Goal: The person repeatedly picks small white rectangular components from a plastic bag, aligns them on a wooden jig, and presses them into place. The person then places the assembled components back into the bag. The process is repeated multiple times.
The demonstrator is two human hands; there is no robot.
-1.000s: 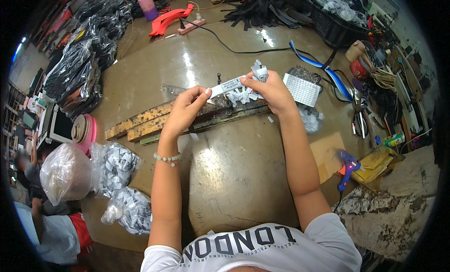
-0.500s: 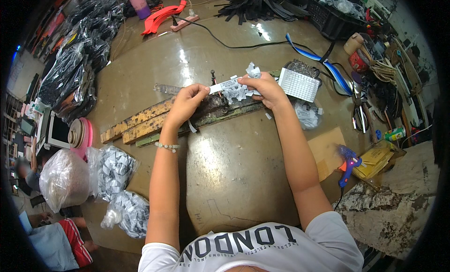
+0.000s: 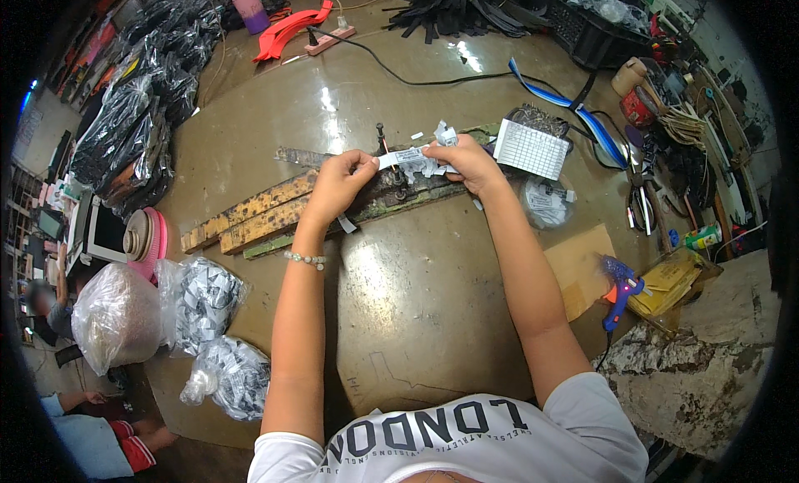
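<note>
A white printed label strip [image 3: 404, 157] is stretched between my two hands, over a worn wooden and metal jig [image 3: 391, 201]. My left hand [image 3: 339, 185] pinches its left end between thumb and fingertips. At the other end, my right hand [image 3: 473, 163] is closed on the strip, its thumb lying on top. Crumpled white labels [image 3: 447, 133] stick out beside the right fingers, and more hang below the strip. A dark upright bolt [image 3: 380, 138] rises from the jig just behind my hands. Another label piece [image 3: 346, 224] pokes out below my left wrist.
Yellow-black wooden bars [image 3: 250, 216] extend left. To the right are a white grid sheet [image 3: 530, 150], a bag of labels [image 3: 547, 204] and a blue glue gun [image 3: 617, 291]. Filled plastic bags [image 3: 204, 304] lie left. A black cable [image 3: 416, 82] crosses behind. Another person [image 3: 91, 433] sits lower left.
My left hand has shifted slightly right and down, and the label strip lies flatter. My right hand has moved a little left. At the lower left, the other person's arm has moved.
</note>
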